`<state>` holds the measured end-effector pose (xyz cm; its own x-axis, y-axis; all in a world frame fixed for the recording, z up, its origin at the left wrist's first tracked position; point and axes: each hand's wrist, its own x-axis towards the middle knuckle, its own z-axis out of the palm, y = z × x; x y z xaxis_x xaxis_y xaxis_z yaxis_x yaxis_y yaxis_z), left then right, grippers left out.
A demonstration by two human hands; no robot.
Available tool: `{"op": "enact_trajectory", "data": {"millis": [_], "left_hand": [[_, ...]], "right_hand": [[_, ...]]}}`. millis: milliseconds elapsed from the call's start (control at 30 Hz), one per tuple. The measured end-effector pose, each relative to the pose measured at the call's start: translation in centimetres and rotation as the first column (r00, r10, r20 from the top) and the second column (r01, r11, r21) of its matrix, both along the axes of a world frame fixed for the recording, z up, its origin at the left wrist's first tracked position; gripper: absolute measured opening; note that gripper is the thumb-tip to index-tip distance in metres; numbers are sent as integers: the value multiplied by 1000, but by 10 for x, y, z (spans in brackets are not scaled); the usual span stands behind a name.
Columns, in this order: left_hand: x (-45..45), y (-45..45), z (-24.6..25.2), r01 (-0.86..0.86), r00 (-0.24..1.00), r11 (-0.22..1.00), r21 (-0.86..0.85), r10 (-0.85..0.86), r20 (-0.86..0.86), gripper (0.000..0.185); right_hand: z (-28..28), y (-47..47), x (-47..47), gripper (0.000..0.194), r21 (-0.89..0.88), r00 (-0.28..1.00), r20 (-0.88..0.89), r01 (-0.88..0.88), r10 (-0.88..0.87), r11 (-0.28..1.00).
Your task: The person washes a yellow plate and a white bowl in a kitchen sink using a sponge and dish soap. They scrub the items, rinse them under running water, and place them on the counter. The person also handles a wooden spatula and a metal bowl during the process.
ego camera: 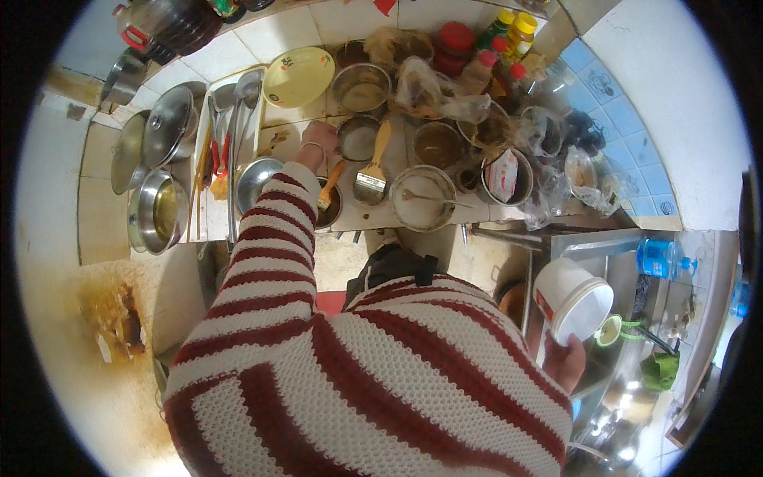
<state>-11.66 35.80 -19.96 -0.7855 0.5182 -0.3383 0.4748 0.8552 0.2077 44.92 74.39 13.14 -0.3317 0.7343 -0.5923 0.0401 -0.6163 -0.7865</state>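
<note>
My left hand (320, 141) reaches over the tiled counter, against or just beside the rim of a small metal bowl (359, 138) of white contents. I cannot tell whether its partly hidden fingers grip that rim. Down at the right, my right hand (565, 361) holds a white plastic bucket (572, 295) by its rim. The bucket is tilted, its mouth turned towards me. A wide wooden-handled brush (374, 170) lies across a small container right of my left hand. Another brush (331, 186) leans in a dark-filled bowl (332, 213) below it.
A pot of white powder (422, 200) holds a wooden spoon. To the left stand a long tray (257, 128) of ladles, lidded pots (171, 126) and a pan of oil (165, 208). Bottles (477, 71) and plastic bags crowd the back right. A metal sink (602, 387) lies at right.
</note>
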Motion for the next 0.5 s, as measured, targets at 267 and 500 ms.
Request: {"op": "enact_trajectory", "data": {"millis": [267,500], "left_hand": [[27,30,36,-321,884,770,551,34,467,30],[43,68,73,-342,901,829,442,155,406,25]], "right_hand": [[-10,8,8,47,-2,999,31,9,-9,1000],[-11,12,6,49,-23,1000,29,4,-4,1000]]}}
